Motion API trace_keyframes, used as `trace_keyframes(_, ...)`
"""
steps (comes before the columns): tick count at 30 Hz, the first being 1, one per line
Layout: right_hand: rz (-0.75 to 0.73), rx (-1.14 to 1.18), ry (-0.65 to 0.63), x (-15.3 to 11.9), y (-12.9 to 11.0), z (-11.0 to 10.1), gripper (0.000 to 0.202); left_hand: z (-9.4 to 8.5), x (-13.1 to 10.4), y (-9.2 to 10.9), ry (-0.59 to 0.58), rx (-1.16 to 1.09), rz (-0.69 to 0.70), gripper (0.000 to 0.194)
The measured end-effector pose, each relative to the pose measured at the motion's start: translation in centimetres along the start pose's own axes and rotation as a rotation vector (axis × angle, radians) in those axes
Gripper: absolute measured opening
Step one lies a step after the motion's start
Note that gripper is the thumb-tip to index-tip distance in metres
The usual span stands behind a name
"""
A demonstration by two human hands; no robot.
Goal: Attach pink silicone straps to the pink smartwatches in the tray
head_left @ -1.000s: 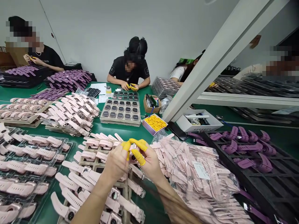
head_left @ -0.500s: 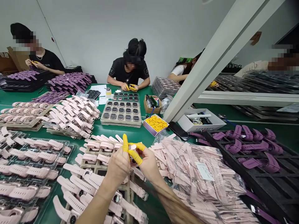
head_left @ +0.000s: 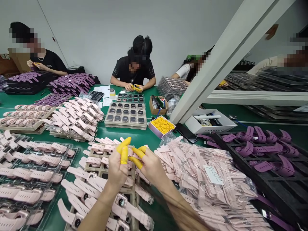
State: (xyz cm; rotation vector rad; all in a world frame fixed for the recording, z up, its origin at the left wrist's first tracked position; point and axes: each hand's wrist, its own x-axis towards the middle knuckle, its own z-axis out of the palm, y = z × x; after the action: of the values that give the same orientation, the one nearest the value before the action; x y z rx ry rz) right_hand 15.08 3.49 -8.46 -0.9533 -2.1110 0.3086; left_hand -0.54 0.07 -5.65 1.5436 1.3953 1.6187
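Note:
My left hand (head_left: 118, 165), with yellow finger cots on its thumb and forefinger, is raised over a beige tray (head_left: 92, 160) of pink-strapped smartwatches. Its fingers are curled closed, and what they hold is hidden. Close to its right, my right hand (head_left: 152, 165) points its cotted fingertips left, bent together around something too small or covered to name. Both hands nearly meet at the tips. Below and left of them lie pink-strapped smartwatches (head_left: 121, 201), some with their sensor backs facing up.
Bagged pink straps (head_left: 192, 170) are heaped at right, beside a black foam tray (head_left: 271, 189) with purple-strapped watches. Ahead are a box of yellow finger cots (head_left: 162, 125) and a tray of watch bodies (head_left: 126, 114). A white post (head_left: 207, 61) rises at right. Co-workers sit opposite.
My hands have drawn slightly apart at the fingertips, the left moving left. The small pale piece seen between them earlier no longer shows. The view has shifted slightly.

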Motion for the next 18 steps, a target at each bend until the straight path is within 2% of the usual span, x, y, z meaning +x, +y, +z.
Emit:
trace_keyframes(3, 0.026, 0.08, -0.06, 0.1, -0.2, 0.0, 0.029, -0.9, 0.5, 0.1, 0.197, -0.15, -0.108, 0.036)
trace_keyframes(5, 0.021, 0.14, -0.057, 0.2, -0.4, -0.1, 0.028, -1.2, 0.8, 0.0, 0.274, -0.258, -0.167, 0.035)
trace_keyframes(12, -0.012, 0.273, 0.003, 0.0, -0.5, 0.0, 0.026, -1.2, 1.4, -0.2, 0.371, -0.524, -0.289, 0.036)
trace_keyframes(18, -0.01, 0.321, 0.018, 0.1, -0.4, -0.4, 0.021, -1.3, 1.6, 0.2, 0.35, -0.572, -0.276, 0.034)
